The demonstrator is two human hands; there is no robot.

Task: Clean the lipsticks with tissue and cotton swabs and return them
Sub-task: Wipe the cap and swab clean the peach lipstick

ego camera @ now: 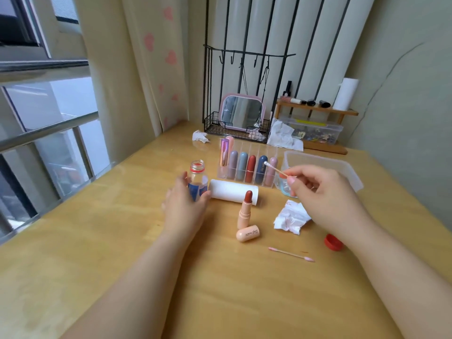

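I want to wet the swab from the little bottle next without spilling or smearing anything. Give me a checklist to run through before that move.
1. Small clear bottle with blue label uncapped: ok, its red-ringed neck is open and the red plastic cap lies apart on the wooden table.
2. Bottle steadied: ok, left hand grips it upright.
3. Fresh swab ready: ok, right hand pinches a white-tipped wooden cotton swab.
4. Liquid level in the bottle: cannot tell.
5. Peach-cased red lipstick exposed for cleaning: ok, it stands upright, its peach cap lying beside it.
6. Used pink-tipped swab out of the way: ok, it lies nearer the table's front.
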